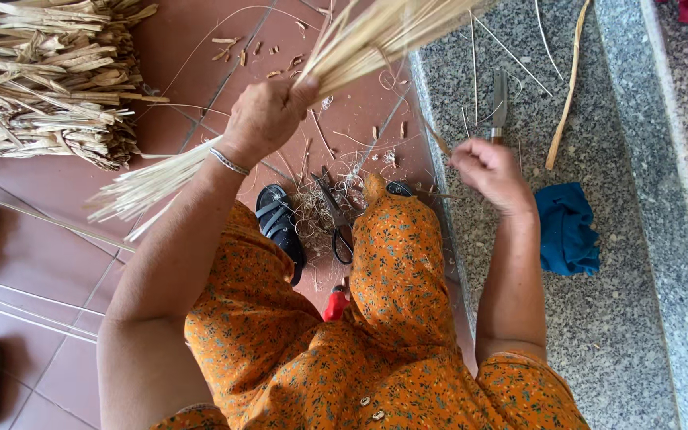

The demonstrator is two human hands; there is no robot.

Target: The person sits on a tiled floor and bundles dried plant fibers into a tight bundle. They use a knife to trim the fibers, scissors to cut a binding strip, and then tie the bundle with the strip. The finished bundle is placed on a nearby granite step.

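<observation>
clothing: orange garment with a small dark floral print, covering torso and both legs | buttons: small pale ones near the lower front | sleeves: short, arms bare below | left wrist: thin silver-coloured bracelet (pixel 228 162) | footwear: black strappy sandal (pixel 280 227) on one foot | hands: bare, no gloves

Soft, even daylight — faint shadows, slight motion blur, wide-angle bending at edges.

Red tiled floor (pixel 49 263), straw pile (pixel 45 76), scissors (pixel 336 219), granite step (pixel 623 334), blue cloth (pixel 567 231)
</observation>
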